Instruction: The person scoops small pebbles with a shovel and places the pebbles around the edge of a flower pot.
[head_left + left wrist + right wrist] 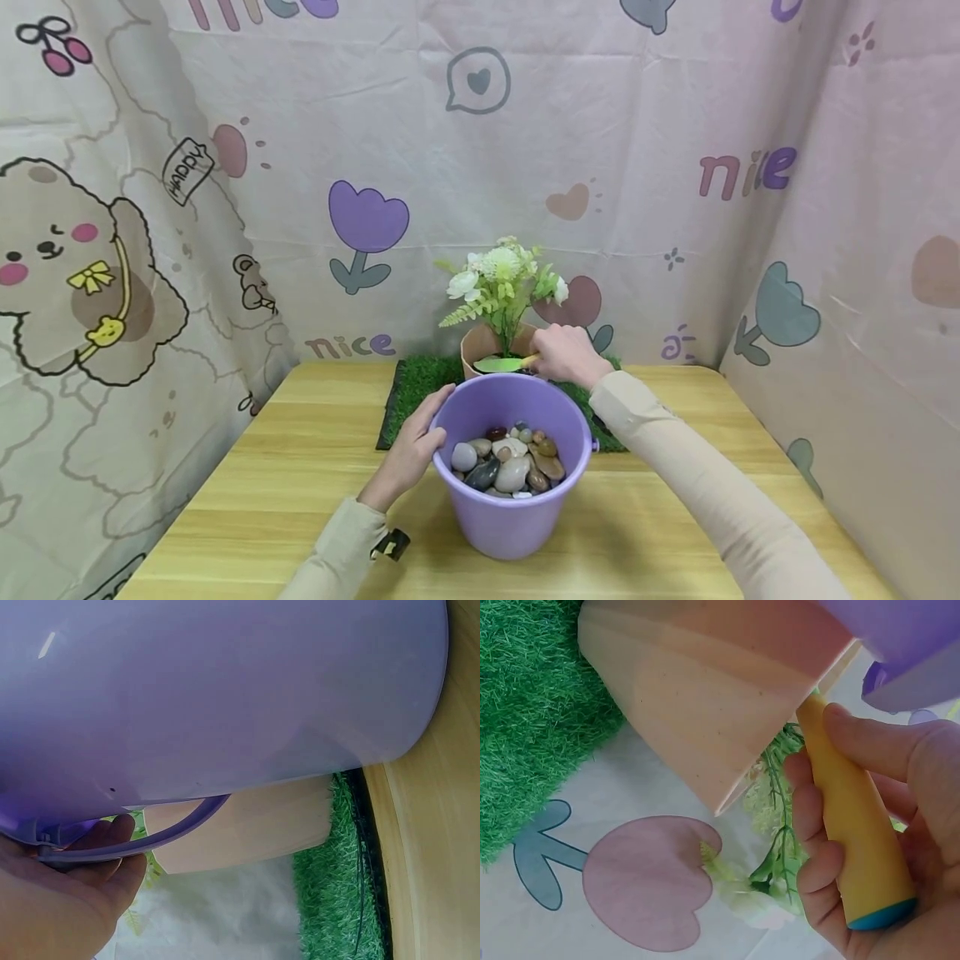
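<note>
Yellow-handled, green-bladed trowel [498, 365] at the mouth of the flowerpot [472, 348], behind the purple bucket [510, 517]. Right hand [566, 354]: grip clamped round its handle. Left hand [411, 450]: grip clamped at the bucket's rim. Probably best: blade level, bucket steady, clear of the flowers [501, 267]. Long axis roughly left-right, blade pointing left, handle right.

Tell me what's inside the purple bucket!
Inside the purple bucket are smooth stones: pale, brown and dark ones. The top stones hide the bucket's bottom and whatever lies beneath them, so I can't see that.
</note>
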The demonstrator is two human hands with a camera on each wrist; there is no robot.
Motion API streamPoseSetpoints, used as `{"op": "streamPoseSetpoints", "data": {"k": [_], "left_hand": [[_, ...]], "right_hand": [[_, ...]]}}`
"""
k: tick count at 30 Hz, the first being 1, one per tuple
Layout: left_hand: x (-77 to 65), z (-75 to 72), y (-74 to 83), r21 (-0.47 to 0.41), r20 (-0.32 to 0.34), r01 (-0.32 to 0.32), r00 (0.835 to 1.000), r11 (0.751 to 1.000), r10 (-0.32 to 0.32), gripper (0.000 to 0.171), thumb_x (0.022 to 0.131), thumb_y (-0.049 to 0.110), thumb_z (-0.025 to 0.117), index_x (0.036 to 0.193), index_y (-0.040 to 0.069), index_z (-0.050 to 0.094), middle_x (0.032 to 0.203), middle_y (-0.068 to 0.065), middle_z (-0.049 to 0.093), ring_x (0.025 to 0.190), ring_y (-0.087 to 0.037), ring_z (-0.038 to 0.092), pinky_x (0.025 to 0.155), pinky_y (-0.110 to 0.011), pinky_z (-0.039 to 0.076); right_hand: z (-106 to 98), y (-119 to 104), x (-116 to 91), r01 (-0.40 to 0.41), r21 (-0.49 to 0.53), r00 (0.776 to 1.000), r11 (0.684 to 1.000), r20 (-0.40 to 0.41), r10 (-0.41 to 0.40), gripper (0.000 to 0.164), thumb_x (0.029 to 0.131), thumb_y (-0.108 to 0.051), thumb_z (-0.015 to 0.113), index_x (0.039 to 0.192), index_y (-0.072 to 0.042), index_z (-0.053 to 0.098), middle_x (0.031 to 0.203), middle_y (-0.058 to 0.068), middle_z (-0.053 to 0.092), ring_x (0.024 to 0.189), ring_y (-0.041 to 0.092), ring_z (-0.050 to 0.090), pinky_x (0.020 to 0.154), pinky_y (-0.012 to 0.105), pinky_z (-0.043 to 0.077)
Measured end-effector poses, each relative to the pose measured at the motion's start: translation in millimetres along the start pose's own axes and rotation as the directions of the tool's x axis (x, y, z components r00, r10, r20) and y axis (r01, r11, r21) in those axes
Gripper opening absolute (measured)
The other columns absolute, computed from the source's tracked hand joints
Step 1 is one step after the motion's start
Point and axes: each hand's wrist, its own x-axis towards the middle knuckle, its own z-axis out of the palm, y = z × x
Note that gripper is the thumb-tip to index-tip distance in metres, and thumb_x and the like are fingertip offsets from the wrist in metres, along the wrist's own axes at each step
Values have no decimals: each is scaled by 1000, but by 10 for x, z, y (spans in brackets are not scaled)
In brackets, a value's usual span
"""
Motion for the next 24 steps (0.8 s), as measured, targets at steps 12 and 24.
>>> {"op": "streamPoseSetpoints", "data": {"k": [12,24], "left_hand": [[-7,4,-28,6,-3,-14,1000,1000,14,70,82,3,43,152,9,36,151,-12,43,133,-31,48,106,-48,42],[-10,2,-31,9,-2,-21,1000,1000,21,70,83,2,42,152,9,35,150,-13,44,131,-31,49,106,-45,42]], "right_hand": [[10,74,-75,-46,1,999,999,1,46,10,89,-25,68,87,-22,77,73,-3,68,55,17,54,46,32,41],[68,98,-157,-6,41,1000,999,-10,7,17,93,-29,65,81,-22,75,70,-6,64,52,15,47,43,30,32]]}}
